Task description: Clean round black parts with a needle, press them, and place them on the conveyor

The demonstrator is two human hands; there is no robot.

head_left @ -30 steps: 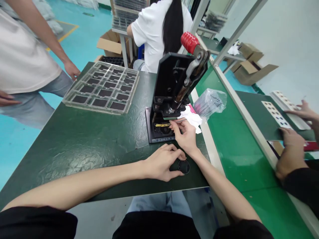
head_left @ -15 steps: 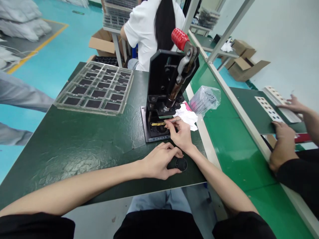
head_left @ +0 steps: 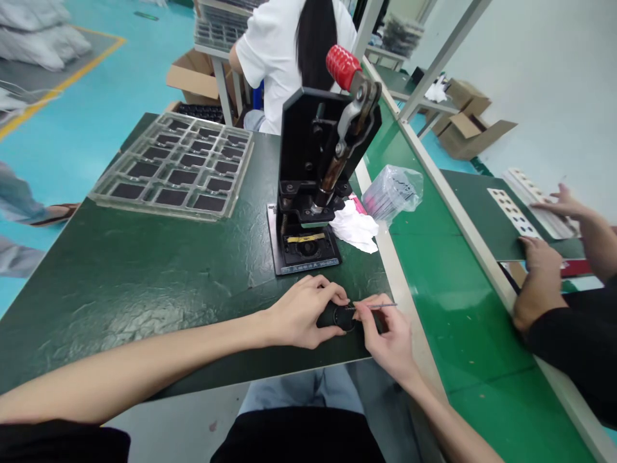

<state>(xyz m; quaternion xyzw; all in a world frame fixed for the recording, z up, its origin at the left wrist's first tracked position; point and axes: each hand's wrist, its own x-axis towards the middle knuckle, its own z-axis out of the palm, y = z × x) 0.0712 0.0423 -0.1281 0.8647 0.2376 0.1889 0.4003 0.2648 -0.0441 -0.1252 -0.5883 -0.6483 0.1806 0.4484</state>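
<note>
Factory workbench with a dark green surface (head_left: 144,315) keeps everything within easy reach: a hand press (head_left: 306,161) with a red-capped lever stands just ahead, and a clear plastic tray (head_left: 173,168) of dark pads lies beyond it. Near the front edge, the left hand (head_left: 303,313) has its fingers clenched around a round black piece (head_left: 340,318), apparently bracing it. The right hand (head_left: 385,337) pinches a slim metal tool (head_left: 380,305) (tweezers, perhaps) between its fingers, with the tip angled over that matte piece, whose top is partly hidden.
</note>
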